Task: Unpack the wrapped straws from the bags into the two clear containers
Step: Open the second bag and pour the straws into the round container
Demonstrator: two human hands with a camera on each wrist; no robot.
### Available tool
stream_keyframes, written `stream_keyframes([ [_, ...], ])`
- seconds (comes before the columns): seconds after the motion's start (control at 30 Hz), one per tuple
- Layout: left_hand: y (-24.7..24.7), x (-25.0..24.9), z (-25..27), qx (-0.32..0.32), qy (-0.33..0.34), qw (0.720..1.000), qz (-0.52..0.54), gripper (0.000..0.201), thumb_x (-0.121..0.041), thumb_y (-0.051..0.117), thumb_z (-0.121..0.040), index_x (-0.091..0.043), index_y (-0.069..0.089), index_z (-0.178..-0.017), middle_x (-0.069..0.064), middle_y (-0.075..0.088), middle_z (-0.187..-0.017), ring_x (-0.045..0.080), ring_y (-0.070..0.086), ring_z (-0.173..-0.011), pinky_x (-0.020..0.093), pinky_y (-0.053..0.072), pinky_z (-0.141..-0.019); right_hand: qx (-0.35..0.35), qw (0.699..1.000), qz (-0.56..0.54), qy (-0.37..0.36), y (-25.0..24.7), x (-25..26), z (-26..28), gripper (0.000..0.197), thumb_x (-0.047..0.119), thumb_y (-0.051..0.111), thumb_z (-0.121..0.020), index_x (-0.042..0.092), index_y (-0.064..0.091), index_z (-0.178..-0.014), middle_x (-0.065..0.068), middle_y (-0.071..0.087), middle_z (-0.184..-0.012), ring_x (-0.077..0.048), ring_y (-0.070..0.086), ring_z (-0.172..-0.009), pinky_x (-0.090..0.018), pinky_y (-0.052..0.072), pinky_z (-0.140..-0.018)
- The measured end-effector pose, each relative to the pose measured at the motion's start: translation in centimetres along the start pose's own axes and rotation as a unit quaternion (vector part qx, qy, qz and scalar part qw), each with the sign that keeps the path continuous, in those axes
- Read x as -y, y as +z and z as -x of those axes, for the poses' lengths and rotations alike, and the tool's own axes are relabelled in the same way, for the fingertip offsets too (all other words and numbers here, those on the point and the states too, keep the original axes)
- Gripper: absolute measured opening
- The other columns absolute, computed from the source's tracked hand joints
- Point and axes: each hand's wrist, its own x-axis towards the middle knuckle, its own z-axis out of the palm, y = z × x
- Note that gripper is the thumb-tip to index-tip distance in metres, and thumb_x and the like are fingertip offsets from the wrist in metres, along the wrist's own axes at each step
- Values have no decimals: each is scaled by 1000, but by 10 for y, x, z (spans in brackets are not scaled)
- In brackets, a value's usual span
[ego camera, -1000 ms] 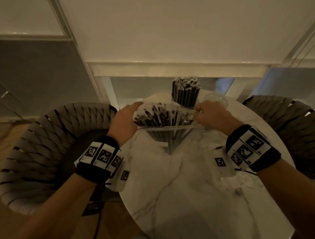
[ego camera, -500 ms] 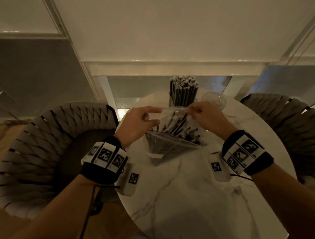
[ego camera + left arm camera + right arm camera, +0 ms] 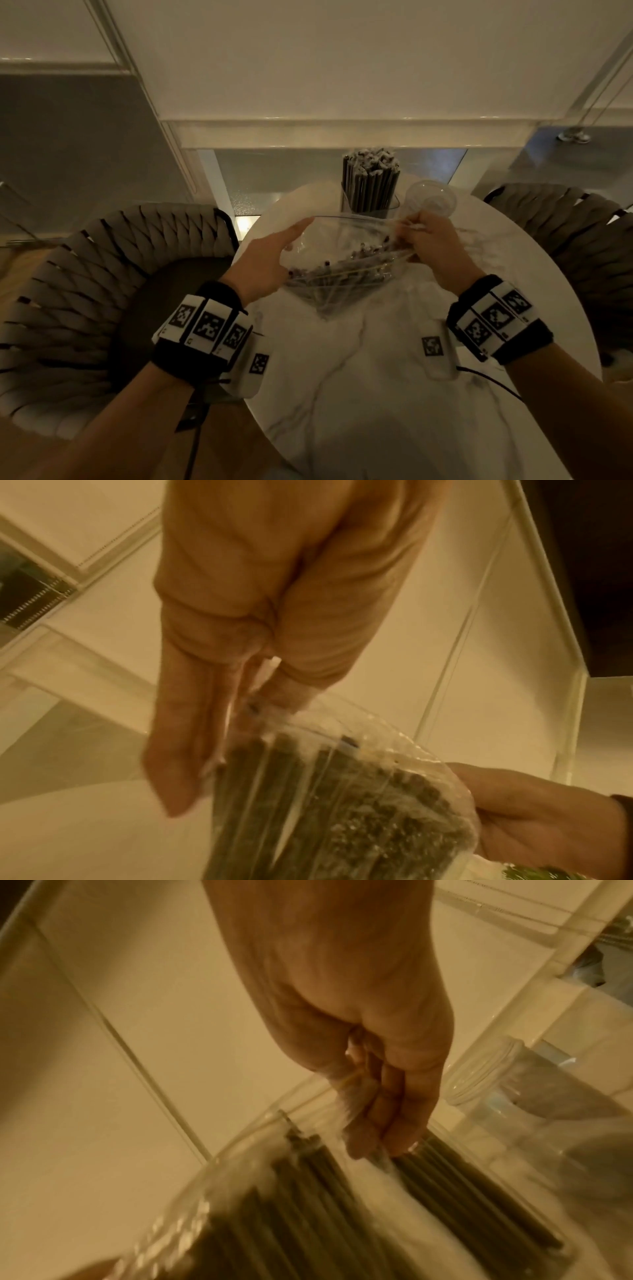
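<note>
Above the marble table (image 3: 376, 394) I hold a clear plastic bag of dark wrapped straws (image 3: 339, 270) between both hands, its mouth stretched wide. My left hand (image 3: 274, 253) pinches the left edge of the mouth, seen close in the left wrist view (image 3: 219, 750) beside the bag (image 3: 342, 804). My right hand (image 3: 428, 236) grips the bunched right edge (image 3: 377, 1123) of the bag (image 3: 274, 1218). Behind the bag stands a clear container packed with upright straws (image 3: 370, 185). An empty clear container (image 3: 431, 198) (image 3: 514, 1083) is just right of it, close to my right knuckles.
Woven chairs flank the round table, one at the left (image 3: 85, 291) and one at the right (image 3: 565, 233). A thin black cable (image 3: 486, 377) runs over the table under my right wrist. A wall and a window ledge (image 3: 342, 133) lie beyond the far edge.
My hands have drawn apart and the bag's mouth is pulled wider. The bag has risen a little, towards the containers.
</note>
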Motion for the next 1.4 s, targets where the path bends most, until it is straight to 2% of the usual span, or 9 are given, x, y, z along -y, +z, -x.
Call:
stream_keyframes([
  [0.17, -2, -5, 1, -4, -126, 934, 333, 60, -6, 46, -97, -41, 30, -143, 13, 54, -133, 22, 66, -92, 35, 62, -73, -67, 967, 229, -89, -6, -8, 2, 13, 21, 59, -91, 11, 59, -83, -10, 66, -76, -21, 64, -58, -36, 57, -57],
  [0.3, 2, -3, -1, 13, -125, 885, 449, 82, 16, 47, -88, -30, 16, -149, 14, 59, -121, 22, 67, -90, 29, 61, -72, 24, 994, 111, 10, -19, 13, 14, 19, 3, 63, -86, 2, 55, -103, -17, 65, -81, -14, 64, -43, -23, 55, -42],
  [0.4, 9, -2, -2, 11, -117, 869, 481, 104, 22, 55, -77, -31, 2, -150, 7, 54, -126, 22, 61, -108, 26, 60, -65, 115, 991, 69, 15, -20, 23, 23, 39, -11, 62, -78, 5, 51, -112, -18, 62, -83, -25, 67, -64, -31, 60, -53],
  [0.63, 21, 10, -5, -41, -154, 925, 344, 113, 20, 69, -69, -28, 6, -151, 7, 42, -125, 25, 57, -93, 32, 58, -69, -4, 973, 228, -26, 8, -8, 14, 17, 7, 54, -88, -2, 61, -100, -23, 67, -95, -34, 65, -85, -44, 55, -80],
  [0.73, 22, 11, -4, -33, -142, 935, 325, 117, 18, 71, -68, -32, 4, -150, 7, 41, -122, 20, 58, -86, 22, 56, -62, 60, 992, 2, 110, 14, -5, 17, 25, 9, 39, -95, 6, 59, -81, -15, 64, -85, -27, 64, -72, -43, 56, -72],
  [0.83, 22, 12, -1, -28, -108, 937, 332, 127, 13, 76, -64, -44, -1, -147, 6, 41, -126, 24, 54, -105, 25, 56, -67, 95, 948, -261, 157, 14, 6, 17, 30, 5, 33, -97, 8, 54, -76, -7, 65, -66, -22, 63, -63, -40, 56, -66],
  [1.1, 49, 17, 1, -50, -94, 931, 350, 128, -21, 91, -52, -58, 3, -137, -3, 29, -146, 7, 42, -116, 26, 57, -73, 52, 945, -269, 176, 40, -11, 1, 16, 1, 41, -96, 3, 51, -108, -8, 58, -83, -17, 62, -68, -32, 58, -54],
  [1.23, 49, 8, -6, -60, -94, 939, 324, 142, -27, 93, -43, -41, -2, -147, -15, 28, -143, 15, 31, -134, 47, 48, -98, 0, 999, -48, 18, 36, -4, -8, 31, -2, 49, -89, 13, 57, -115, 1, 60, -98, -5, 58, -77, -16, 51, -58],
  [1.4, 50, 7, -12, -50, -78, 952, 291, 138, -6, 85, -62, -35, -20, -146, -2, 31, -147, 27, 48, -127, 29, 58, -74, 67, 966, 142, -204, 28, 16, -13, 20, 17, 59, -90, 12, 69, -107, 5, 68, -97, 1, 59, -84, 4, 41, -69],
])
